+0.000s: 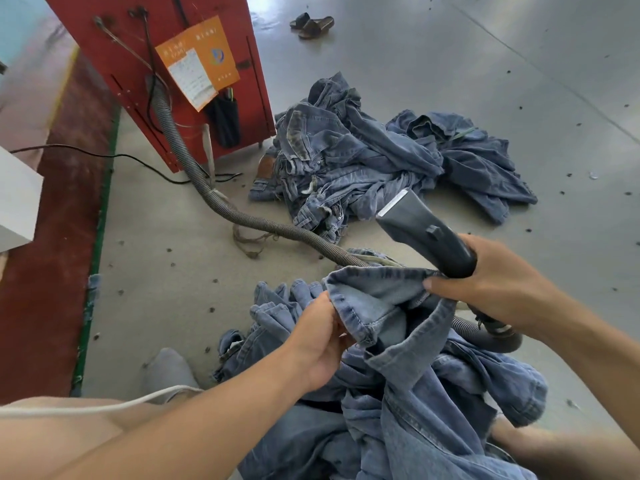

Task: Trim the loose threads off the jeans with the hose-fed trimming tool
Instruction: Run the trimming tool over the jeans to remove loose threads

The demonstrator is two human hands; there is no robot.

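A pair of blue jeans lies bunched over my lap, one leg hem pulled up and spread between my hands. My left hand grips the hem's left edge. My right hand holds the dark grey trimming tool by its handle while its thumb pinches the hem's right edge. The tool's silver blade points up and away, clear of the denim. A grey ribbed hose runs from the tool across the floor.
The hose leads to a red machine cabinet with an orange label at the back left. A heap of other jeans lies on the grey floor beyond. Sandals sit far back. A black cable crosses the floor.
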